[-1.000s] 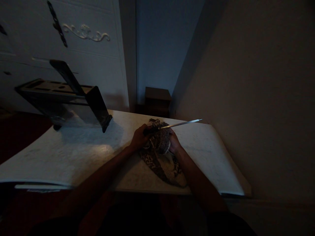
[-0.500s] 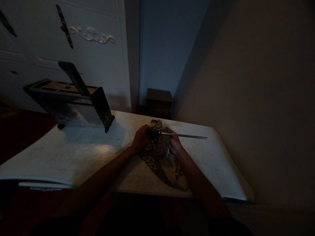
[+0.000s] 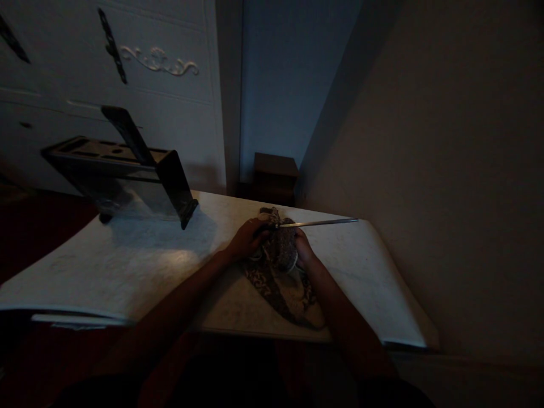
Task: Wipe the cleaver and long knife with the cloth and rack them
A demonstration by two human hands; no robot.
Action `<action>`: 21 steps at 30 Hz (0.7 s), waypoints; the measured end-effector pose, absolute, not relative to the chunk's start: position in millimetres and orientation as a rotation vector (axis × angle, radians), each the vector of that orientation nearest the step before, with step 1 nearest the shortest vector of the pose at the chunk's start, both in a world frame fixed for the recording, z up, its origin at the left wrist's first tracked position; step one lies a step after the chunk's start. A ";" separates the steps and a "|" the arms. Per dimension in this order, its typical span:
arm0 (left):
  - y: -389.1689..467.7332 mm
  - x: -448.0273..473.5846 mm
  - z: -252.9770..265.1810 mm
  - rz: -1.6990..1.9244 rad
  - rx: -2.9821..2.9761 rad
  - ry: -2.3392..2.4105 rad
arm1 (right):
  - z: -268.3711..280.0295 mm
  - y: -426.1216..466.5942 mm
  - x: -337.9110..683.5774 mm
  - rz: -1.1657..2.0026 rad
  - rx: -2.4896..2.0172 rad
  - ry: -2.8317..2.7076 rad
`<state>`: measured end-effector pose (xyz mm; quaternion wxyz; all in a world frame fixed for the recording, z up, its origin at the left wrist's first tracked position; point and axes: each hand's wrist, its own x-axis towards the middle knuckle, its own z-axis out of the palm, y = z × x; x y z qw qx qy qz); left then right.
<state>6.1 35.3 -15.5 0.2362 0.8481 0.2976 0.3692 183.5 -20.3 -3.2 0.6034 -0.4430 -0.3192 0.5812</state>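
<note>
Towel (image 3: 291,294) lies on the white tabletop (image 3: 352,283), its far part bunched. My right hand (image 3: 303,248) grasps the bunch; my left hand (image 3: 245,239) grips a slender metal tool (image 3: 317,223), shaft pointing right. Step in hand: apparently wiping. Next move calls for a steady grip and towel closed around the shaft. Knife block (image 3: 138,192) stands farther left.

At the left of the frame a knife block (image 3: 136,195) with dark end panels stands on the pale surface (image 3: 352,272), one black handle (image 3: 127,133) slanting up from its slotted top. Behind it, filling the upper left, is a white cabinet (image 3: 170,130) with a dark ornate pull (image 3: 113,48) and a raised scroll moulding (image 3: 159,63). A brown box-like piece (image 3: 276,164) sits beyond the surface's far edge, near the centre. A plain wall (image 3: 446,170) fills the right; dark red flooring (image 3: 55,221) shows at far left.
</note>
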 end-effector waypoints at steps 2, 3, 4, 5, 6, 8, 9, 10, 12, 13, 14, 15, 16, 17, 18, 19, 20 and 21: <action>34.3 6.3 -13.6 1.020 2.264 0.822 | -2.7 -20.0 182.2 1.314 -1.028 -0.738; 33.4 6.6 -12.4 1.037 2.226 0.839 | -2.4 -20.1 181.4 1.292 -1.030 -0.743; 32.3 7.0 -11.1 1.059 2.183 0.864 | -2.1 -20.4 180.7 1.273 -1.029 -0.752; 30.9 7.5 -9.8 1.081 2.135 0.893 | -1.7 -20.7 180.0 1.262 -1.025 -0.763; 29.4 8.2 -8.6 1.101 2.083 0.924 | -1.2 -21.1 179.3 1.257 -1.018 -0.772; 26.3 10.1 -6.3 1.136 1.972 0.976 | -0.2 -22.2 178.2 1.257 -1.009 -0.789; 24.7 11.3 -5.3 1.154 1.920 0.991 | 0.4 -22.8 177.5 1.255 -1.010 -0.799; 23.1 12.7 -4.6 1.173 1.873 0.998 | 1.1 -23.5 176.7 1.249 -1.011 -0.812; 20.0 15.4 -3.6 1.208 1.801 0.983 | 2.5 -25.1 174.4 1.234 -1.007 -0.845; 18.6 16.7 -3.5 1.215 1.780 0.963 | 3.2 -26.0 173.0 1.229 -1.001 -0.861; 17.2 17.9 -3.7 1.218 1.771 0.939 | 3.9 -26.8 171.7 1.226 -0.991 -0.872; 15.9 19.0 -4.2 1.216 1.776 0.916 | 4.4 -27.6 170.5 1.225 -0.983 -0.880; 14.7 19.9 -4.9 1.210 1.797 0.894 | 4.7 -28.1 169.6 1.228 -0.978 -0.884; 13.6 20.7 -5.9 1.200 1.835 0.872 | 4.7 -28.4 169.1 1.234 -0.976 -0.885; 12.7 21.6 -7.1 1.194 1.890 0.845 | 4.5 -28.4 168.9 1.237 -0.975 -0.881; 11.9 22.5 -8.3 1.191 1.959 0.811 | 4.0 -28.3 169.1 1.235 -0.975 -0.872; 11.2 23.5 -9.6 1.189 2.031 0.770 | 3.4 -28.1 169.5 1.232 -0.975 -0.861; 10.7 24.6 -10.9 1.191 2.098 0.727 | 2.7 -27.9 169.9 1.225 -0.974 -0.849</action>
